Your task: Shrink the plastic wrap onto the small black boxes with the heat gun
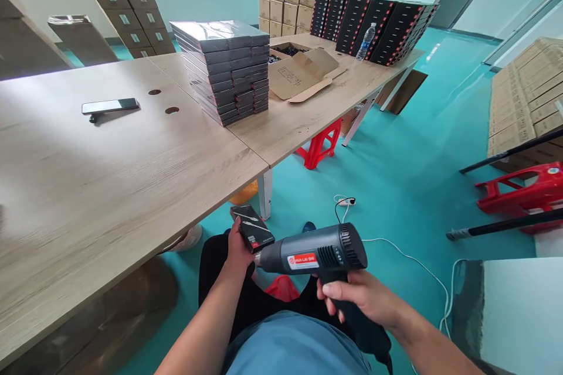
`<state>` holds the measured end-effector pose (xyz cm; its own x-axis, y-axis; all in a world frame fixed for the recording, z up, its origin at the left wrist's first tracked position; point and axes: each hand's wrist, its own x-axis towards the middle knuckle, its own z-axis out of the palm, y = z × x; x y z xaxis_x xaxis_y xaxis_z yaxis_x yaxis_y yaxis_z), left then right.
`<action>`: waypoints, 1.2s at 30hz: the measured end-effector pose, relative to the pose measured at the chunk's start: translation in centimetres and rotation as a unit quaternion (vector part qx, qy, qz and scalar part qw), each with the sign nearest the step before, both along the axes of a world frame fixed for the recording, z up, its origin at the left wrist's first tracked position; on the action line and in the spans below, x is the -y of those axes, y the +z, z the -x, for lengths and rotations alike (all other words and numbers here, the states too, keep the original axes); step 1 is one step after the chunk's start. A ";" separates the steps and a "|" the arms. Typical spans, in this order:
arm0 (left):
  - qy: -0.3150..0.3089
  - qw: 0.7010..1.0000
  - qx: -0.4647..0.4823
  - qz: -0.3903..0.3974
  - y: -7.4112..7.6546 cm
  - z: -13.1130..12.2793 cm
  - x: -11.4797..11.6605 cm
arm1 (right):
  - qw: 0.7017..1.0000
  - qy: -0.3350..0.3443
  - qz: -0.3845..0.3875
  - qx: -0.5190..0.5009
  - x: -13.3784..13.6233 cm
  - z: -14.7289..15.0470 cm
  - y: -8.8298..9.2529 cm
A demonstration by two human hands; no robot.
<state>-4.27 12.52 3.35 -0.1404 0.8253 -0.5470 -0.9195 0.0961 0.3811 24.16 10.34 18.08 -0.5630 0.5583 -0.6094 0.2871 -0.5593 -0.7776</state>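
Observation:
My left hand [240, 249] grips a small flat black box [251, 227] with a cable picture and a red patch on its face, held low over my lap below the table's edge. In my right hand [352, 296] is a dark grey heat gun [316, 251], fingers wrapped round its handle. The gun lies level, its metal nozzle pointing left, close to the lower end of the box. Whether nozzle and box touch I cannot tell. A stack of similar flat boxes [229, 70] with shiny tops stands on the table [145, 170] ahead.
A phone [109, 106] rests on the table at left. Behind the stack lies an open carton [303, 73], then black boxes [373, 26] and a water bottle [366, 42]. Red stools [321, 143] stand below and at right. A power strip [346, 202] and white cord lie on the floor.

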 end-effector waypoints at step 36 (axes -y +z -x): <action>0.124 0.987 0.069 -0.076 -1.2 0.8 0.8 | 0.989 -0.141 -0.005 -0.046 -0.9 0.2 -0.4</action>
